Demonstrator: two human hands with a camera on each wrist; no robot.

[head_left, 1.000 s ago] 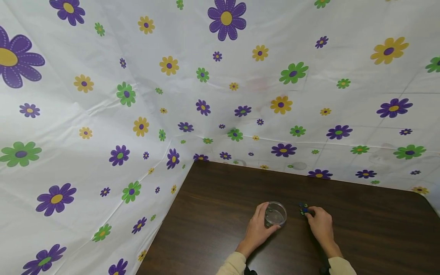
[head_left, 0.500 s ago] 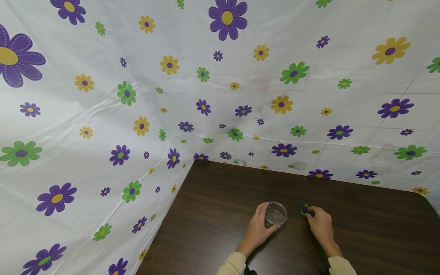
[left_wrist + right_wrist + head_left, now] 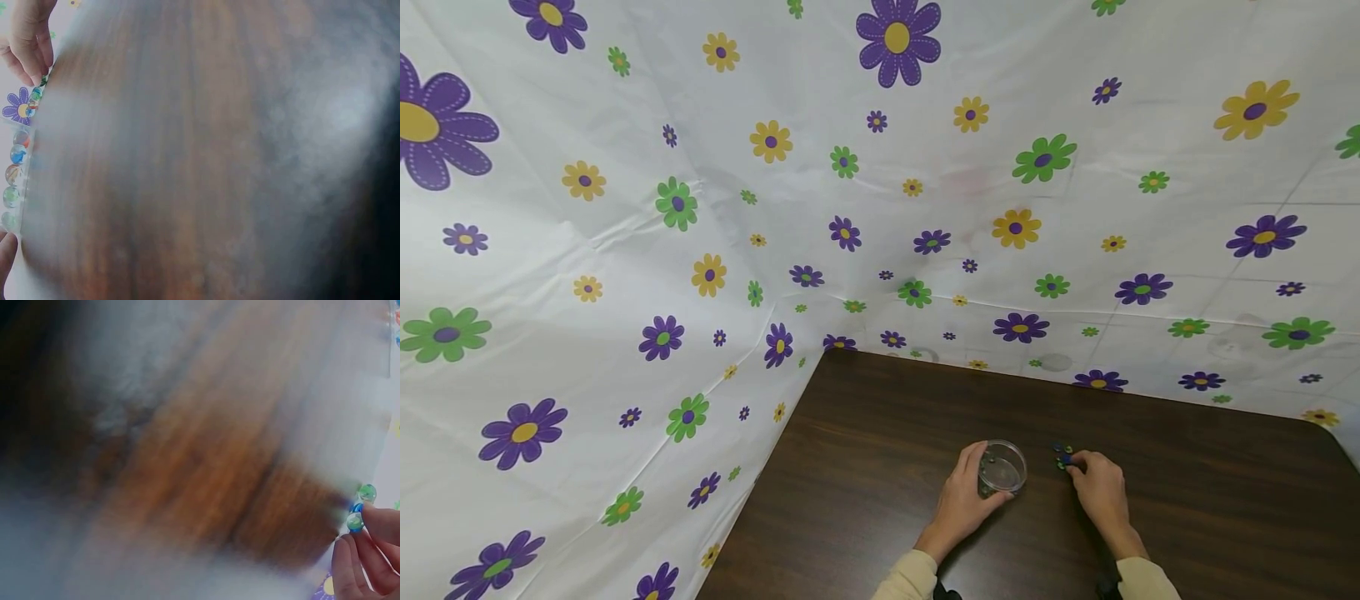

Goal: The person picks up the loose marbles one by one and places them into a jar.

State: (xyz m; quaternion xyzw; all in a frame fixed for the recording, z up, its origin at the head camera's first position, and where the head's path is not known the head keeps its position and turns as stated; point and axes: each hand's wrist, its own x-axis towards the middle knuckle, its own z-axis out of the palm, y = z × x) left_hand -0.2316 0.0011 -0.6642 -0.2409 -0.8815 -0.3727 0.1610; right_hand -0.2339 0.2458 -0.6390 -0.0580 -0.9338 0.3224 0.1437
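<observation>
My left hand [image 3: 964,498] is curled round the side of a clear round container [image 3: 1022,471] on the table. Several glass marbles [image 3: 12,175] line its wall inside in the left wrist view. To its right, my right hand [image 3: 1101,496] is at a small cluster of loose blue and green marbles [image 3: 1057,448]. Thumb and fingertips pinch a marble at the cluster's near side. In the right wrist view a clear green-swirled marble [image 3: 355,521] sits at the fingertips, with a green marble [image 3: 367,492] just beyond it.
Both hands are over a dark wood-grain table [image 3: 880,417]. A white sheet [image 3: 820,200] printed with purple, yellow and green flowers hangs along its back and left edges. The table's rounded far corner [image 3: 1318,427] shows at right.
</observation>
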